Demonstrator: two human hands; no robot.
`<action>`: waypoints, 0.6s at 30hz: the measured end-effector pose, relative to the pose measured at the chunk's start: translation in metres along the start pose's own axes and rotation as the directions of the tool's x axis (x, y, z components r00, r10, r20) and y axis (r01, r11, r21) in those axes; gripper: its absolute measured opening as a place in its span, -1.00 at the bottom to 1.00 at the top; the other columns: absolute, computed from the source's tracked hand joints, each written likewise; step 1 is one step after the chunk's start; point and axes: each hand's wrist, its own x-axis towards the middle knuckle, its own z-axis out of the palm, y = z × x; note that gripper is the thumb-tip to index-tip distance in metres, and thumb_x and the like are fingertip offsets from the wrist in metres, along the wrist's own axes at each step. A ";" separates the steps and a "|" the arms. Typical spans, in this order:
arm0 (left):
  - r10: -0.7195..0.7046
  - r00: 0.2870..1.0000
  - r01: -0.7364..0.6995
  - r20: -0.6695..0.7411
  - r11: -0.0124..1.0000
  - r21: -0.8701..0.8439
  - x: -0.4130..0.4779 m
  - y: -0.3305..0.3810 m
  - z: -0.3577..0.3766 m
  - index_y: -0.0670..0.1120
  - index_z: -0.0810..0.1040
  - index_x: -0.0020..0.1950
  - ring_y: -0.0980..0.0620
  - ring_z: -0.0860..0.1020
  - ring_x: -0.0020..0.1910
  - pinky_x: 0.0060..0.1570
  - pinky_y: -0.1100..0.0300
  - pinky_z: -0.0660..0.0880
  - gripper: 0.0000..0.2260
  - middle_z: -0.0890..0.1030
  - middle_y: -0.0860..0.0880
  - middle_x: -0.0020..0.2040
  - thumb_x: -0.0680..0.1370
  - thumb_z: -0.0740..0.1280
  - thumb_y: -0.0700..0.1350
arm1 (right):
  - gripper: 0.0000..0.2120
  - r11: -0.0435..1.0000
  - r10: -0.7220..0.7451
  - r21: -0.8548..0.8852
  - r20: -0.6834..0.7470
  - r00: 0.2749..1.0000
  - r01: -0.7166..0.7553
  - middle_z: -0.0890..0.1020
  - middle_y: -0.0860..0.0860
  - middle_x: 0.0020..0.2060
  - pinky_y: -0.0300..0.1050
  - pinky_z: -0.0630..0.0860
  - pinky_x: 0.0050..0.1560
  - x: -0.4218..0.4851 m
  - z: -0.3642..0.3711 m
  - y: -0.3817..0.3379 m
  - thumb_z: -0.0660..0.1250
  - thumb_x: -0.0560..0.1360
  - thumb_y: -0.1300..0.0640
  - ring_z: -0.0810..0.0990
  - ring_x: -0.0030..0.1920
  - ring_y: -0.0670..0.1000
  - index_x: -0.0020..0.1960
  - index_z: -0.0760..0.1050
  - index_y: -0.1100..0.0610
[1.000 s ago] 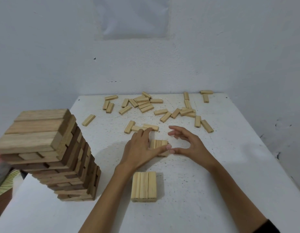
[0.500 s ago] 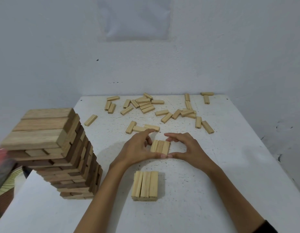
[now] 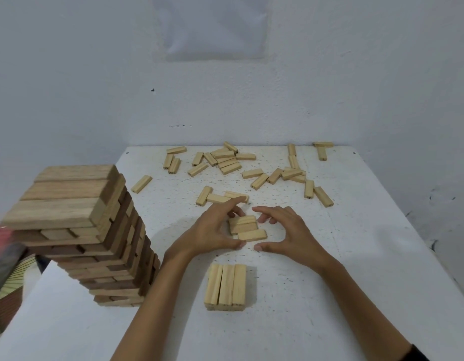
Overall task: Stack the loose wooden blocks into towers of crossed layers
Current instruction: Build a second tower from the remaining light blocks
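**Q:** Hands?
**A:** My left hand (image 3: 215, 230) and right hand (image 3: 290, 235) cup a row of three pale wooden blocks (image 3: 247, 227) between them, on the white speckled table (image 3: 355, 256).
**Q:** Gripping?
**A:** Right hand, no. Its fingers are loosely curved, thumb and forefinger spread, with a gap to the block ends. Left hand fingers curve round the row's left ends. Touching or not, I can't tell from this angle.
**Q:** The row?
**A:** Flat, side by side, crosswise to my forearms and slightly fanned. The nearest block sticks out toward my right thumb.
**Q:** Rest?
**A:** Short pale block stack (image 3: 227, 285), top three running lengthwise, between my forearms and apart from both. Scattered loose pale blocks (image 3: 227, 161) beyond my fingertips. Tall darker wooden tower of crossed layers (image 3: 77, 217) just left of my left forearm.
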 end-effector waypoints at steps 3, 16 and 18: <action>0.007 1.000 -0.006 -0.030 0.999 0.032 -0.002 0.000 -0.005 0.10 0.19 0.45 0.17 0.38 0.15 -0.01 0.46 0.32 -0.17 0.41 0.14 0.21 0.31 0.56 -0.07 | -0.35 0.998 0.018 0.061 0.013 1.000 -0.018 0.54 -0.23 0.01 -0.21 0.40 0.10 -0.001 -0.011 0.003 0.58 0.23 0.02 0.43 0.03 -0.14 0.25 0.39 -0.21; -0.242 0.942 0.194 -0.231 0.958 -0.213 -0.004 0.010 -0.004 -0.12 0.45 0.28 0.10 0.57 -0.36 -0.32 0.33 0.53 -0.72 0.60 -0.07 -0.24 0.58 0.27 -0.13 | -0.52 0.987 0.043 0.158 -0.031 0.999 -0.037 0.65 -0.16 -0.27 -0.25 0.46 0.03 -0.003 -0.005 0.000 0.57 0.26 0.16 0.56 -0.13 -0.09 0.10 0.53 -0.15; -0.239 0.945 0.191 -0.222 0.957 -0.219 -0.004 0.011 -0.004 -0.13 0.44 0.29 0.10 0.57 -0.36 -0.32 0.34 0.52 -0.72 0.61 -0.06 -0.25 0.58 0.26 -0.14 | -0.52 0.989 0.029 0.147 -0.039 0.999 -0.023 0.66 -0.16 -0.28 -0.24 0.47 0.01 -0.002 -0.004 -0.001 0.57 0.26 0.16 0.56 -0.15 -0.09 0.09 0.53 -0.16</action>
